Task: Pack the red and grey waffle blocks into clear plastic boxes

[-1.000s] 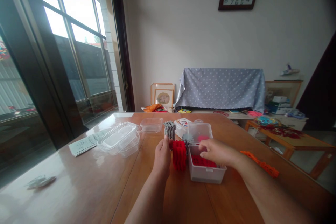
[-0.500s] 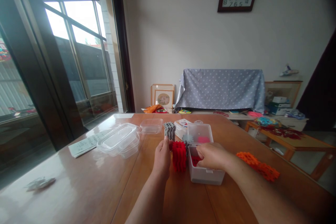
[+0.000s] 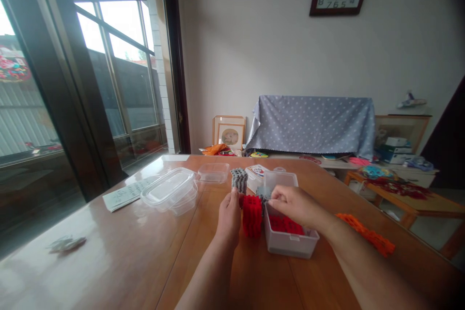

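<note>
My left hand stands with its fingertips at the foot of a grey stack of plastic pieces, next to a red stack of the same kind. Whether it grips anything is hidden. My right hand hangs above a translucent plastic box, its fingers curled together near the box's back left corner. Red pieces lie inside that box. The box's clear lid stands open behind it. An orange chain of pieces lies to the right of my right forearm.
Two transparent plastic containers and a shallower one stand left of the stacks, on a polished wooden table. Printed paper lies beyond them. A window fills the left side, and a low orange-brown table stands to the right.
My right hand has risen out of the box and moved toward its back left corner. The whole view has shifted slightly, and my left hand stays at the grey stack.
</note>
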`<state>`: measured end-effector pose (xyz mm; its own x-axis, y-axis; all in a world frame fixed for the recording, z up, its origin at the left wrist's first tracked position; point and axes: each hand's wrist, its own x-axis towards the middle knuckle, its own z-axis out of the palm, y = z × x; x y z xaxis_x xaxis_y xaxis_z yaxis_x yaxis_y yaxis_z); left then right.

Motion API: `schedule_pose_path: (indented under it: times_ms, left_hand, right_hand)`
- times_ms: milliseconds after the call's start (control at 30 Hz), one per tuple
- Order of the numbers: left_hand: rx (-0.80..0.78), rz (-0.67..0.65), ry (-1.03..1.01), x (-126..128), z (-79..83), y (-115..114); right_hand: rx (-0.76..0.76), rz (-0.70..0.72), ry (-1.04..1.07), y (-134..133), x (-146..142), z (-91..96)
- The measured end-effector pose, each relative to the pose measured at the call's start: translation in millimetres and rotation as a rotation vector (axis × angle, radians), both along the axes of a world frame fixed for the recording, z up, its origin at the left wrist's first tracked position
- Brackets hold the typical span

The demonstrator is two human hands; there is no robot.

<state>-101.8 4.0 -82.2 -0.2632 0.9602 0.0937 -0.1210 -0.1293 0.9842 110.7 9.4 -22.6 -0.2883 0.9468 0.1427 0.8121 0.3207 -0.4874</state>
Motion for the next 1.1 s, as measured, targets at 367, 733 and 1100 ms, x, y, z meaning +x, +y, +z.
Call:
schedule_pose_path:
  times_ms: [367, 733, 1100]
  left_hand:
    - [-0.010, -0.011, -0.002, -1.3, -1.4, 2.1]
    - [-0.005, -0.020, 0.010, -2.8, -5.4, 4.5]
    - [-0.012, 0.005, 0.009, -1.0, 1.1, 0.0]
  right_hand:
    - [-0.125, 0.211, 0.051, 7.2, -24.2, 6.3]
    - [-0.176, 0.218, 0.125, 11.3, -25.4, 5.3]
    - [-0.253, 0.133, 0.142, -18.3, 29.5, 33.3]
